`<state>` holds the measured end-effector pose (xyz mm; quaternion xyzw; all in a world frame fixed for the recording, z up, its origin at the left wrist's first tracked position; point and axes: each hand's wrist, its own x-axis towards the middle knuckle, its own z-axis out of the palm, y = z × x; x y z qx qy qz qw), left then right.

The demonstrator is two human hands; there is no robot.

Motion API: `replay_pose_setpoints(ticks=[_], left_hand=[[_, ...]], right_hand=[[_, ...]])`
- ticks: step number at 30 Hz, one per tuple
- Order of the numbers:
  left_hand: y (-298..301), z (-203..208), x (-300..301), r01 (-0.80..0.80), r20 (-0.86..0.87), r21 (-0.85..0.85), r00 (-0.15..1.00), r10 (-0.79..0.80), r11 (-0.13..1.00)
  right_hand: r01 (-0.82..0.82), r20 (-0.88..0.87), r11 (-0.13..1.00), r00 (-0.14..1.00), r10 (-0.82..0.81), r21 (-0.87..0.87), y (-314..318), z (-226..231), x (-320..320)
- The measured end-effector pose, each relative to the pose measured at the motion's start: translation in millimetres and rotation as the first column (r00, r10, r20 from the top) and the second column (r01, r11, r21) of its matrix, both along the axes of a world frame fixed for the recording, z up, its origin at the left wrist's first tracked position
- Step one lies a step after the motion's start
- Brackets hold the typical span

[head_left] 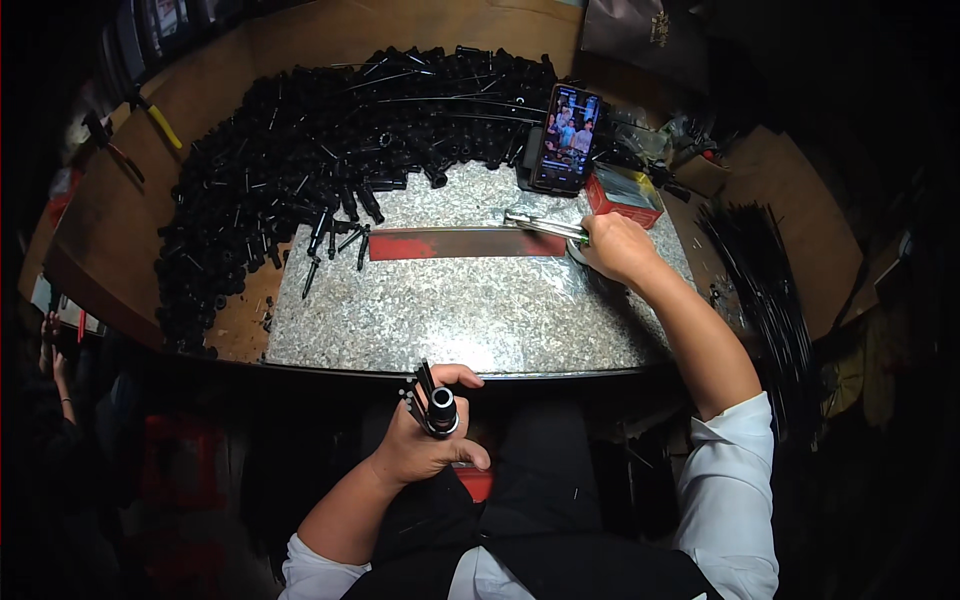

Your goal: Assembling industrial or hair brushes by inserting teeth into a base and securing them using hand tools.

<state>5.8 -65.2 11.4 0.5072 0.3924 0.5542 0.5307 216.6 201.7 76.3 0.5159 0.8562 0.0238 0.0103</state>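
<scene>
Right hand [612, 246] grips pliers [543, 225] at the bar's [455, 245] right end: steady them; left hand [415, 450], on the bar's near side, grips tube [443, 404] and rods [416, 393]: keep them bunched

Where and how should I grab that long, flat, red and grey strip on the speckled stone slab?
Probably pinch the strip at its middle, across both long edges, from the person's side: it lies flat, one long edge facing there. Thin black pieces crowd its left end, and the silver metal tool in the right hand overlaps its right end.
</scene>
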Motion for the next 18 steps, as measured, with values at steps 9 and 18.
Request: replay_pose_setpoints(ticks=[9,18], left_hand=[[6,-4,0,0.041,-0.001,0.072,0.999,-0.041,0.997],[7,-6,1,0.06,0.03,0.043,0.998,-0.062,0.997]], right_hand=[[-0.001,-0.113,0.998,0.994,-0.006,-0.06,1,0,-1],[-0.01,-0.154,0.999,0.988,0.018,0.051,8,-15,8]])
